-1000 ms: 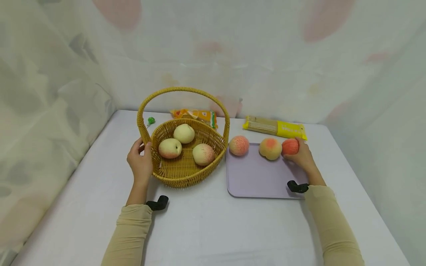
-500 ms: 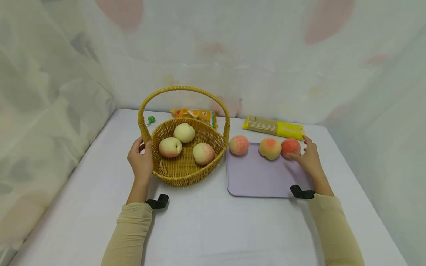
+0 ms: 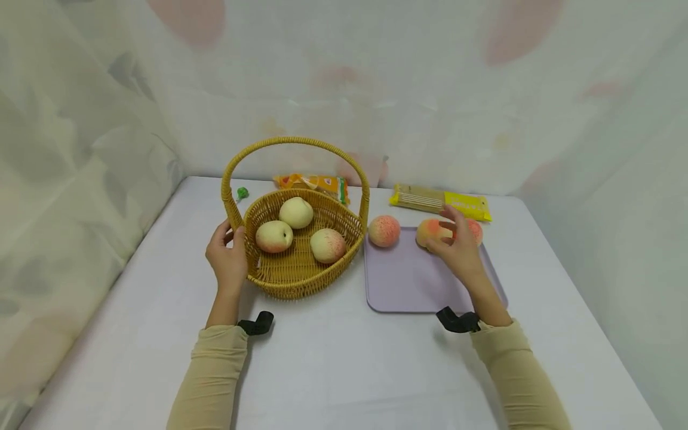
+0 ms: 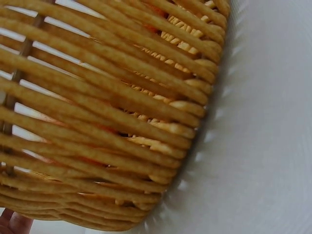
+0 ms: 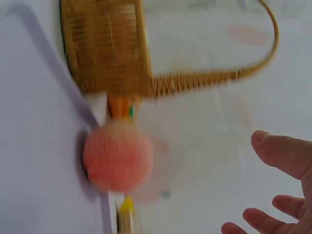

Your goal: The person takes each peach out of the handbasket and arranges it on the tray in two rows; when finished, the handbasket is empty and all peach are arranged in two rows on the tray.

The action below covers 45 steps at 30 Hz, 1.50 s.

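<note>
In the head view my left hand [image 3: 228, 260] grips the left side of a wicker basket [image 3: 292, 289], at the foot of its tall handle. Three pale peaches, one of them [image 3: 296, 213] at the back, lie inside it. My right hand [image 3: 459, 248] hovers over a lilac tray [image 3: 398, 286], fingers spread and holding nothing. Beyond that hand, a yellow-orange peach [image 3: 428, 230] and a redder peach [image 3: 475, 230] are partly hidden. A pink speckled peach [image 3: 384, 231] sits at the tray's back left corner. The left wrist view shows the basket's woven wall [image 4: 97, 122] close up.
Behind the basket lies an orange food packet [image 3: 322, 185]. A yellow pack of noodles [image 3: 441, 201] lies behind the tray. A small green item [image 3: 243, 193] is at the back left. Patterned cloth [image 3: 301, 77] hangs around the white table [image 3: 333, 370].
My right hand has let go of the redder peach and moved left, in front of the yellow-orange one. The left hand keeps its hold on the basket.
</note>
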Available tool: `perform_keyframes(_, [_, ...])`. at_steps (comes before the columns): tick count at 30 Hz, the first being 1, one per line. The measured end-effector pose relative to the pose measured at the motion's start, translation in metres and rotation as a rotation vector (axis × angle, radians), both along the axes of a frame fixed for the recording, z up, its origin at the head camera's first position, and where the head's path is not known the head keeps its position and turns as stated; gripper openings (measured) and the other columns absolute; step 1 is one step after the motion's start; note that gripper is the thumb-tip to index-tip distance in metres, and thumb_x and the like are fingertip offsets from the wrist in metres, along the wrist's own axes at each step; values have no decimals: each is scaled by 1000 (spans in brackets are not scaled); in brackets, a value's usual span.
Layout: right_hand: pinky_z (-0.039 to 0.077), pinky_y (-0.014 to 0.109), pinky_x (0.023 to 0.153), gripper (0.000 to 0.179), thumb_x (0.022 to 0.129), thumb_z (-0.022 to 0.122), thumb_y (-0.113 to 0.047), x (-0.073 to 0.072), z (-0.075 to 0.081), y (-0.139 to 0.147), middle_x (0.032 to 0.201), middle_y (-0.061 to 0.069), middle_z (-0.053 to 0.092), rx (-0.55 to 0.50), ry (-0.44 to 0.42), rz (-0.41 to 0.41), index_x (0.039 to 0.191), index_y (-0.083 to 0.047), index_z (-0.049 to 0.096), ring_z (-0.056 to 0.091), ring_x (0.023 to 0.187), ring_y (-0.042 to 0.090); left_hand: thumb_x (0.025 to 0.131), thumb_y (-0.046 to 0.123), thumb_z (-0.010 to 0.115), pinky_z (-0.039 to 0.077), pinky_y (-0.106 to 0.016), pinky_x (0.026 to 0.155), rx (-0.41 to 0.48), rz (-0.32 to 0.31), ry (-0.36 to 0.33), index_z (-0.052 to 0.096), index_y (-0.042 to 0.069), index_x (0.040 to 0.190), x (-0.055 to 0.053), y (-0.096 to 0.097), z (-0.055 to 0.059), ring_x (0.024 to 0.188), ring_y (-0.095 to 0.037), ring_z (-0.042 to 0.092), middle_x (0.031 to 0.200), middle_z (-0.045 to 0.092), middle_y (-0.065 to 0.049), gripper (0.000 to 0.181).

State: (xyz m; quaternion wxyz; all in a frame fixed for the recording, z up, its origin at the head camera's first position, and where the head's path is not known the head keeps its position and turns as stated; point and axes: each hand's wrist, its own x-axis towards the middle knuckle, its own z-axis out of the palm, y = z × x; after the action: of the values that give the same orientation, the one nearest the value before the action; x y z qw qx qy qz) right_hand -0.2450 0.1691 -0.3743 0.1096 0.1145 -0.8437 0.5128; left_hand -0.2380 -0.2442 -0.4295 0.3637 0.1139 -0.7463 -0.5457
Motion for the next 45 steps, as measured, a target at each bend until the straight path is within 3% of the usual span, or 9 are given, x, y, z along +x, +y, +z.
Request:
perform_keyframes(8, [41,51,91,59,79,71,-3,3,-3,-68,131,19,45,-138,19,269,130,-2,42,46,116,37,92,19,56,45,-15,67,-2,-1,-11,63,12,118,-2,-2,0,99,-19,58,114,62,-6,28])
perform_keyframes(13, [43,50,90,50,82,69,-5,0,-6,-106,128,18,48,-95,41,378,126,1,46,49,114,36,92,18,57,45,-15,67,2,-2,-14,63,11,118,-2,0,2,99,-18,58,114,62,-5,28])
perform_keyframes(19, [43,46,92,48,83,69,-11,-12,-9,-131,127,12,49,37,39,430,126,-4,49,50,114,28,92,18,57,46,-15,66,-5,-14,-12,63,10,119,-3,5,2,100,-18,58,115,62,-4,29])
perform_keyframes(24, [41,45,91,54,81,72,-15,-21,-10,-137,129,12,48,233,24,443,128,-3,49,48,113,31,92,19,57,45,-16,68,-21,-32,-15,62,9,120,-4,10,0,100,-20,58,116,61,-6,30])
perform_keyframes(30, [35,42,99,60,81,72,-17,-33,-12,-144,132,12,41,404,-58,518,133,-6,44,40,122,26,92,18,58,45,-15,65,-16,-30,-11,62,10,120,-2,12,0,100,-19,58,116,62,-5,30])
perform_keyframes(45, [36,39,98,80,74,79,-20,-58,-1,-170,131,16,45,773,-188,632,139,-3,35,43,119,27,92,18,56,44,-15,67,-17,7,-15,61,9,121,4,4,5,100,-20,57,115,62,-6,31])
